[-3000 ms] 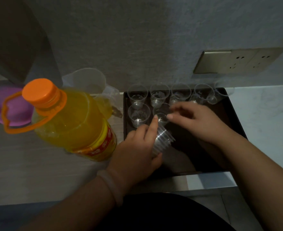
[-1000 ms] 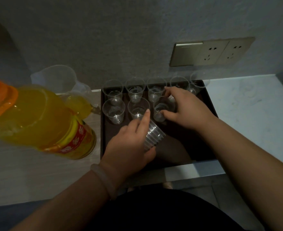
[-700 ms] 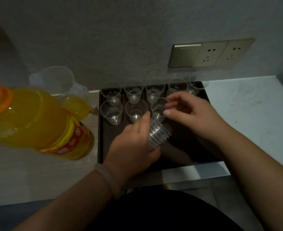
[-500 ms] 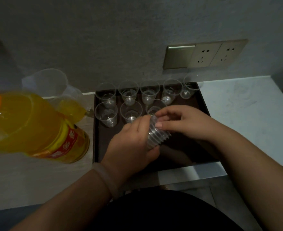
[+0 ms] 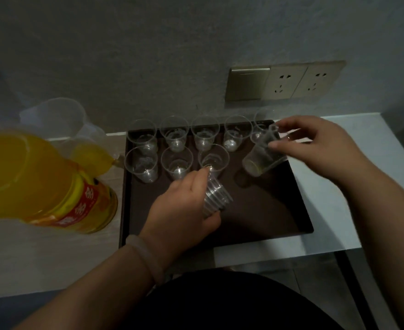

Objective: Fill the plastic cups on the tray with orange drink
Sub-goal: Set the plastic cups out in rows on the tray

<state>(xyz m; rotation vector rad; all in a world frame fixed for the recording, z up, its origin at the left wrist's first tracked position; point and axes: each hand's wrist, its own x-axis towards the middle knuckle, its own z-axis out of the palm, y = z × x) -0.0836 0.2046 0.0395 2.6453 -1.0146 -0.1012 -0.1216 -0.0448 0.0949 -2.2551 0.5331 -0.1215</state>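
Right hand pinches a single cup at the rim, thumb and fingers round it, tilted over the tray right of the second row. Left hand grips the cup stack.

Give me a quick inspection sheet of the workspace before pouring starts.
Surface: counter, pale on the right and wood-toned on the left, with a dark tray on it.
Job's things: eight clear cups stand upright and look empty on the tray, five at the back and three in front. The orange drink bottle is left of the tray.
Clutter: clear jug behind the bottle.
Hands: left hand grips a stack of cups over the tray. Right hand holds a single cup, tilted, over the tray's right part.
Cables: nothing seen.
Surroundings: grey wall, with a switch and socket plate above the counter.
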